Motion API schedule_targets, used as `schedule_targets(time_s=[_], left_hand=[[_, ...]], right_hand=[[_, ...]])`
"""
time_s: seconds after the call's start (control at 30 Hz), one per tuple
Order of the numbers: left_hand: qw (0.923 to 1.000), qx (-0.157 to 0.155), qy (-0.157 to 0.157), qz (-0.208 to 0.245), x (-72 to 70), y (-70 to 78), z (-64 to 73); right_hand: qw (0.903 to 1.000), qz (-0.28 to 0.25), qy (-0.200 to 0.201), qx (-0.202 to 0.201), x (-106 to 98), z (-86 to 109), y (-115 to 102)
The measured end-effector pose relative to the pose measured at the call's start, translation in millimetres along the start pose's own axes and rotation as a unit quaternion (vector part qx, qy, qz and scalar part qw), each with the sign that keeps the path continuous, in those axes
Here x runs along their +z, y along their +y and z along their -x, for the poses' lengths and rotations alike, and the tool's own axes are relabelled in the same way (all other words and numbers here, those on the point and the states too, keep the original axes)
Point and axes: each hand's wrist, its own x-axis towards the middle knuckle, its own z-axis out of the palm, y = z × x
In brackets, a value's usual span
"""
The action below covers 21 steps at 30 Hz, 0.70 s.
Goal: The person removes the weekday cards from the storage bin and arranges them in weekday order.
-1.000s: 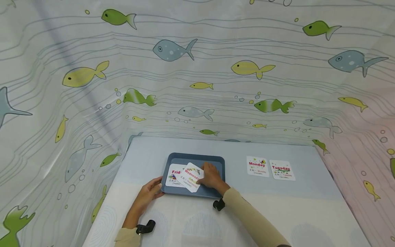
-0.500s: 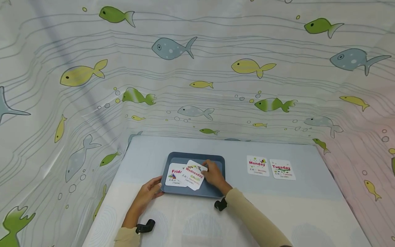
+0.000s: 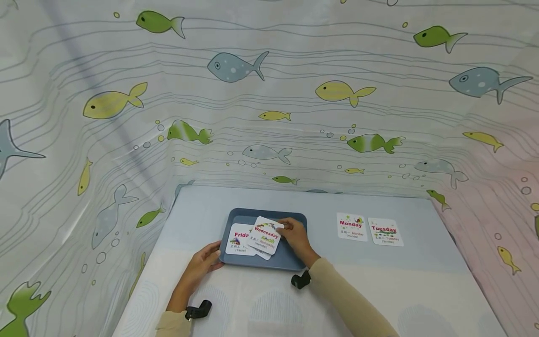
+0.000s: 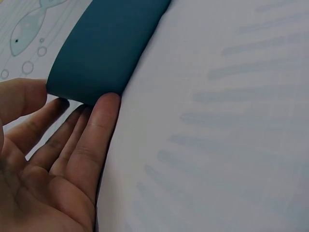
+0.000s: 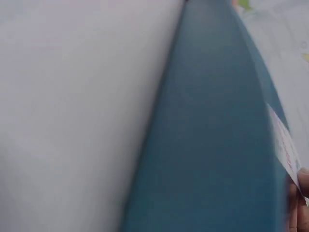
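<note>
A blue-grey tray point(image 3: 290, 263) holds several white day cards. The right hand point(image 3: 298, 238) pinches the upper right corner of the Wednesday card point(image 3: 266, 235), which lies slightly tilted over another card point(image 3: 265, 256) that is mostly hidden. At the left the Friday card point(image 3: 241, 240) lies partly covered by these. In the right wrist view, the held card point(image 5: 286, 145) and a bit of the hand point(image 5: 300, 208) show at the right edge. The left hand point(image 3: 202, 263) holds the tray's left end; in the left wrist view its fingers lie about the tray's point(image 4: 104, 48) end wall.
Right of the tray, the Monday card point(image 3: 352, 227) and the Tuesday card point(image 3: 385, 232) lie side by side on the pale table cloth point(image 3: 358, 290). Fish-patterned curtains point(image 3: 294, 135) enclose the table at the back and sides.
The right hand has drawn the Wednesday card slightly up and right and turned it more upright, uncovering the edge of a card beneath. The left hand has stayed at the tray.
</note>
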Motion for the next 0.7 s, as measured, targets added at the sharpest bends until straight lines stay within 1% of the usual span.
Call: schedule_targets(time_s=[0.07,0.17,0.33,0.43,0.53,0.7], left_hand=[[1.0000,-0.001,-0.001,0.002,0.7,1.2,0.0],[1.0000,-0.003,-0.004,0.000,1.1,2.8,-0.5],[1.0000,0.004,-0.007,-0.005,0.5,4.5,-1.7],[0.9999,0.005,0.001,-0.009,-0.1,3.4,-1.1],[0.9999,-0.002,0.010,-0.007,-0.2,0.8,0.4],[1.0000,0.003,0.006,-0.007,0.7,-0.9,1.7]], right_hand=[[0.9987,-0.047,0.004,0.017,-4.1,-0.3,-1.2],[0.9964,-0.080,0.001,0.030,-11.4,0.9,-3.4],[0.9937,-0.104,-0.014,0.039,-23.0,5.5,-8.4],[0.9930,-0.111,-0.021,0.034,-28.6,8.1,-11.3],[0.9921,-0.118,-0.028,0.030,-34.7,10.6,-11.6],[0.9899,-0.135,-0.030,0.033,-48.8,15.2,-9.9]])
